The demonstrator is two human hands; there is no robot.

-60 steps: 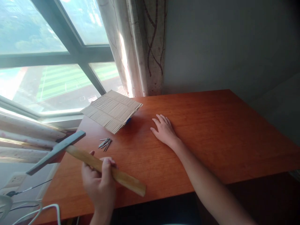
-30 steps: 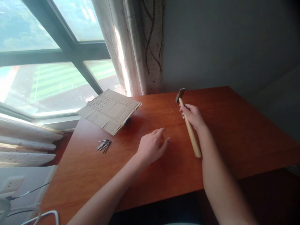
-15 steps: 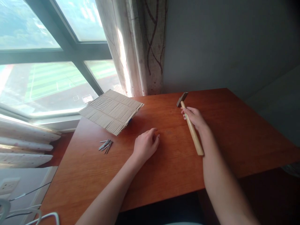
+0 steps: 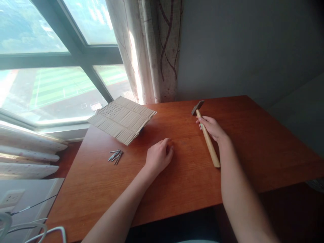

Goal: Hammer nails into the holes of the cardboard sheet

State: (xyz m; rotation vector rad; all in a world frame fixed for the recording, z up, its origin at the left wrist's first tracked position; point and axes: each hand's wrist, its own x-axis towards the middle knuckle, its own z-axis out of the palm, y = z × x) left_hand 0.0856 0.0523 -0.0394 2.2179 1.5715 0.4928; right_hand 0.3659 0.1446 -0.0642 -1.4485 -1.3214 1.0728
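My right hand (image 4: pixel 212 127) is wrapped around the upper part of a hammer's pale wooden handle (image 4: pixel 211 148). The dark metal hammer head (image 4: pixel 197 107) points away from me, and the handle's end reaches back beside my wrist. My left hand (image 4: pixel 159 151) rests on the table, loosely curled, with a gap between thumb and index finger and nothing visible in it; its other fingers are partly hidden. To its left lies a small heap of several metal nails (image 4: pixel 116 156). Behind them, a sheet of corrugated cardboard (image 4: pixel 124 118) with rows of small holes sits raised and tilted.
The reddish-brown wooden table (image 4: pixel 187 182) runs up to a grey wall (image 4: pixel 240 50). A patterned curtain (image 4: pixel 149 50) hangs beside the window (image 4: pixel 58 84) at the left. White cables (image 4: pixel 54 229) and a wall socket (image 4: pixel 12 198) are at the lower left.
The whole view has shifted slightly, so things sit a little further right. Both hands, the hammer, the nails and the cardboard keep their places on the table.
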